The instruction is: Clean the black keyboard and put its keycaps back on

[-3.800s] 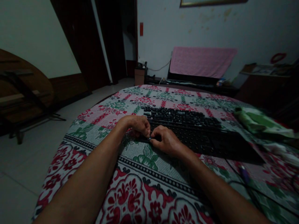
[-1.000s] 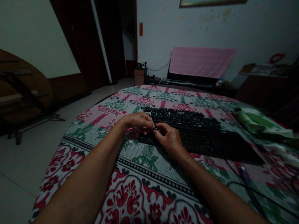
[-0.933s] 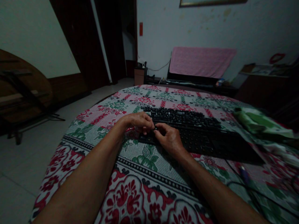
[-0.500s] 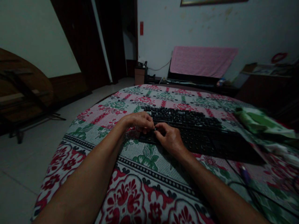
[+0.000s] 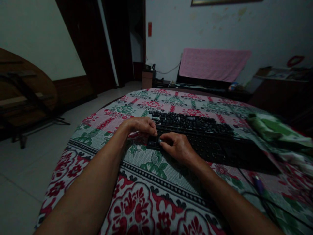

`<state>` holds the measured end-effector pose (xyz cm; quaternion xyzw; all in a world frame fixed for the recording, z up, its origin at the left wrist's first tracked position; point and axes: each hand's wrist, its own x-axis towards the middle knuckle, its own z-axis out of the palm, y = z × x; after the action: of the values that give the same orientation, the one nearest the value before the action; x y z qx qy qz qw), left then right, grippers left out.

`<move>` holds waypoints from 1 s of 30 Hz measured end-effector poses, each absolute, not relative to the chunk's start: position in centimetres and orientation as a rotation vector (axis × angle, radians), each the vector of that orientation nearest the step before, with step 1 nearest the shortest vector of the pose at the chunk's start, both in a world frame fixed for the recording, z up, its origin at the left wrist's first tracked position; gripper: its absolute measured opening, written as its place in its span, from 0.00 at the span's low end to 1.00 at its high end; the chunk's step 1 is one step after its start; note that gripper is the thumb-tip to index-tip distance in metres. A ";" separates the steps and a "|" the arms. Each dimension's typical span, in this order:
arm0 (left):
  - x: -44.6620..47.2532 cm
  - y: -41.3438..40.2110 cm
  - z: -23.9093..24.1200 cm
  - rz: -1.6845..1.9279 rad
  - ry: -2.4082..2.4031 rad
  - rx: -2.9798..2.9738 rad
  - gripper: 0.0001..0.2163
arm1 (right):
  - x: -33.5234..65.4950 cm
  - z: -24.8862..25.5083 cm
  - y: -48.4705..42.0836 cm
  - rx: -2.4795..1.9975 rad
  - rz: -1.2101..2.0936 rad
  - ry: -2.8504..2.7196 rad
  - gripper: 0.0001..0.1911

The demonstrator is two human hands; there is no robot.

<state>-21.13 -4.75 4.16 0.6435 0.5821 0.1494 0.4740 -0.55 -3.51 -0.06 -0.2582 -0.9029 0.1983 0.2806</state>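
Note:
A black keyboard (image 5: 210,150) lies on the cloth-covered table, much of its surface without keycaps. Behind it runs a long heap of loose black keycaps (image 5: 186,121). My right hand (image 5: 179,146) is over the keyboard's left part, thumb and forefinger pinching a small dark keycap (image 5: 160,140) low against the keyboard. Just to the left, my left hand (image 5: 144,125) is closed, its fingertips pressed together above the keyboard's left end. Whether anything small sits between those fingertips is hidden.
A patterned cloth (image 5: 151,163) covers the table. At the right lie a green-and-white packet (image 5: 278,129), black cables (image 5: 266,200) and a small purple object (image 5: 258,184). A pink towel (image 5: 215,63) drapes over something by the far wall. A folded round table (image 5: 24,78) leans at the left.
My hands, fingertips together over the keyboard before, have come apart. The right one has lowered with the keycap towards the keyboard; the left has drawn slightly left.

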 end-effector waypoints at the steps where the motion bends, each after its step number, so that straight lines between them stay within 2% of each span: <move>1: -21.0 -4.8 4.3 0.316 1.428 1.563 0.09 | -0.5 0.0 -3.6 -0.685 0.527 -2.444 0.10; 10: -19.9 -4.9 4.7 0.093 1.429 1.527 0.09 | -0.5 0.1 -3.4 -0.704 0.562 -2.526 0.09; 30: -19.8 -4.6 3.9 0.055 1.432 1.556 0.12 | -1.3 0.6 -3.4 -0.851 0.702 -2.502 0.06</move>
<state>-19.77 -4.59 3.95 0.6410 0.5896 0.0225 0.4909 -1.34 -3.38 0.63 -0.3048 -0.8961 0.2515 0.2023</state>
